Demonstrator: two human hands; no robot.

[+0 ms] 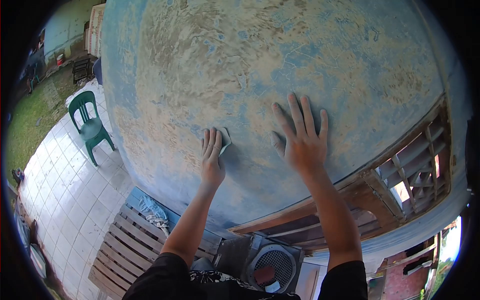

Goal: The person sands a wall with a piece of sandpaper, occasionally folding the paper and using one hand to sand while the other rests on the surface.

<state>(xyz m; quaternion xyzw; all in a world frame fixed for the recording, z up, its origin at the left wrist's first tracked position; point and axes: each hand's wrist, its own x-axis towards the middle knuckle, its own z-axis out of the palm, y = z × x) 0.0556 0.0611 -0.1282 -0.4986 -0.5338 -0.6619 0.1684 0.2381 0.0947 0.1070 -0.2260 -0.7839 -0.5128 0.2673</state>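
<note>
Black sleeves (157, 275) cover your upper arms. A green chair (91, 129) stands on white tiles (75, 200), then comes a slatted bench (122, 242) bearing a crumpled blue cloth (154, 209). Your left hand (213, 150) holds a pale sheet (226, 137) against the patchy blue wall (250, 65). Between your forearms stands a round-grilled box (280, 257). Your right hand (302, 137) lies flat on the wall, fingers spread wide, left of a wooden lattice (404, 177).

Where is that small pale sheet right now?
The small pale sheet is just left of centre in the head view, under the left hand against the patchy blue wall, its edge showing on the side toward the right hand.
</note>
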